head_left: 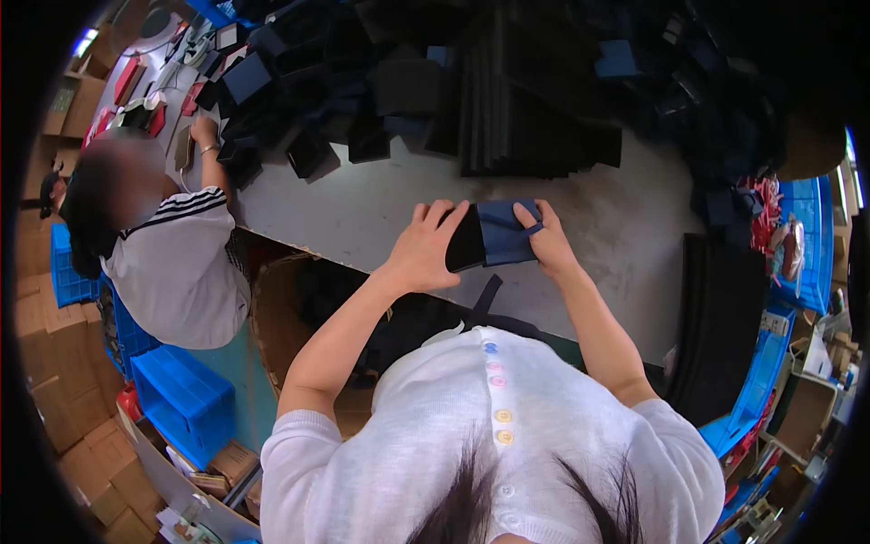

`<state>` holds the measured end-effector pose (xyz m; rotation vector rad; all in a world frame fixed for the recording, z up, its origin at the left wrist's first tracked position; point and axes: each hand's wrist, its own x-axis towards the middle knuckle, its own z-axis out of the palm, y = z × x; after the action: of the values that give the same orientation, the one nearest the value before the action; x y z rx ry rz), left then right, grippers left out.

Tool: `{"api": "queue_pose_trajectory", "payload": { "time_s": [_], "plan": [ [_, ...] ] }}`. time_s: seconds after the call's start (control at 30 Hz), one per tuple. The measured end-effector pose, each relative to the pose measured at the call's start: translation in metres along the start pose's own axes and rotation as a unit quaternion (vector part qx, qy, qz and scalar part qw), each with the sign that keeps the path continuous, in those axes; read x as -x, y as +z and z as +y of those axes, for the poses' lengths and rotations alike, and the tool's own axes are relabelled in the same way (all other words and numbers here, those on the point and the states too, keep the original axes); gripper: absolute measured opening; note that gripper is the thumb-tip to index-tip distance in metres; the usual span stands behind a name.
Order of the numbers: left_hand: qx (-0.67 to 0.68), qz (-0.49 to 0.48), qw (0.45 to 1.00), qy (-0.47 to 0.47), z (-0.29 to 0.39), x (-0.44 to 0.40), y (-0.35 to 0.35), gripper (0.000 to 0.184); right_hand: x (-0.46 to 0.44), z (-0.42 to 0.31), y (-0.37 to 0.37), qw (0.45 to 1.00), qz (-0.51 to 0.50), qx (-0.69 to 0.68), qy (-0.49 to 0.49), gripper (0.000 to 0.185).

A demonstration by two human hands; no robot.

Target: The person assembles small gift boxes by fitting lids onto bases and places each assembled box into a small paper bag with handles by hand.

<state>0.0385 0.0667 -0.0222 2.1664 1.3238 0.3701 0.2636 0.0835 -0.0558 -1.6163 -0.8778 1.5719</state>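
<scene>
Between my hands, over the near part of the grey table [362, 213], is a small flat box [506, 238] with a dark blue face and a black part at its left. A blue strip, perhaps a ribbon, runs along its right side. My left hand [426, 247] grips the black end, thumb below and fingers above. On the blue right end is my right hand [546, 238], its thumb on the top face and the other fingers partly hidden behind it.
Stacked black panels [535, 109] and several dark boxes [308, 154] crowd the table's far side. At the left a co-worker [181, 263] sits with one arm on the table. Blue crates [186, 399] stand at lower left, and dark panels [716, 317] at right.
</scene>
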Motion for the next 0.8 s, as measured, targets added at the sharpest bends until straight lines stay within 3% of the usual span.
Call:
{"api": "queue_pose_trajectory", "payload": {
  "time_s": [0.1,0.13,0.2,0.23,0.27,0.3,0.33,0.37,0.43,0.5,0.53,0.57,0.6,0.63,0.67,0.7,0.73,0.8],
  "plan": [
    [-0.001,-0.058,0.998,0.022,0.012,0.000,-0.001,0.096,0.002,0.009,-0.005,0.998,0.000,0.033,-0.051,0.048],
    [0.039,-0.023,0.999,0.011,0.012,0.001,0.000,0.098,0.001,0.015,-0.006,0.998,0.010,0.028,-0.053,0.048],
    [0.127,0.086,0.987,0.057,-0.005,0.006,0.016,0.100,0.005,0.021,-0.012,0.971,0.016,0.188,-0.149,0.049],
    [0.378,0.104,0.917,-0.069,-0.005,0.005,0.023,0.092,0.013,0.017,-0.010,0.955,0.011,0.237,-0.178,0.050],
    [0.391,0.067,0.917,-0.025,0.004,-0.003,0.033,0.092,0.028,0.006,-0.002,0.976,-0.005,0.196,-0.094,0.050],
    [0.441,0.128,0.887,-0.047,0.014,-0.008,0.044,0.081,0.030,0.018,0.010,0.955,0.050,0.240,-0.168,0.042],
    [0.486,0.189,0.850,-0.078,0.018,-0.012,0.053,0.075,0.037,0.020,0.018,0.966,0.023,0.206,-0.157,0.044],
    [0.423,0.177,0.887,-0.051,0.017,-0.013,0.061,0.068,0.044,0.023,0.027,0.976,0.007,0.166,-0.139,0.045],
    [0.478,0.178,0.855,-0.096,0.024,-0.015,0.061,0.056,0.044,0.039,0.031,0.983,0.016,0.103,-0.152,0.050],
    [0.323,0.132,0.933,-0.089,0.018,-0.006,0.053,0.039,0.058,0.026,0.025,0.980,-0.077,0.104,-0.149,0.065],
    [0.294,0.120,0.942,-0.113,0.006,0.004,0.046,0.034,0.063,0.026,0.021,0.965,-0.175,0.116,-0.156,0.075],
    [0.348,0.103,0.919,-0.155,-0.014,0.019,0.042,0.031,0.064,0.025,0.009,0.939,-0.275,0.133,-0.159,0.084],
    [0.271,0.088,0.942,-0.174,-0.038,0.040,0.034,0.031,0.050,0.039,-0.007,0.895,-0.308,0.206,-0.250,0.086],
    [0.160,0.102,0.977,-0.097,-0.049,0.058,0.017,0.021,0.042,0.021,-0.043,0.865,-0.284,0.259,-0.321,0.064],
    [0.086,0.065,0.984,-0.138,-0.072,0.083,0.001,0.018,0.033,0.009,-0.084,0.902,-0.156,0.257,-0.309,0.043],
    [0.050,0.074,0.988,-0.126,-0.108,0.116,-0.001,0.017,0.032,-0.015,-0.131,0.937,-0.002,0.217,-0.274,0.034],
    [-0.039,-0.053,0.996,-0.060,-0.123,0.126,-0.022,0.026,0.020,-0.024,-0.178,0.929,0.173,0.172,-0.280,0.025],
    [-0.037,-0.058,0.996,-0.055,-0.152,0.109,0.001,0.026,-0.015,-0.027,-0.291,0.840,0.409,0.201,-0.295,0.019]
  ]
}}
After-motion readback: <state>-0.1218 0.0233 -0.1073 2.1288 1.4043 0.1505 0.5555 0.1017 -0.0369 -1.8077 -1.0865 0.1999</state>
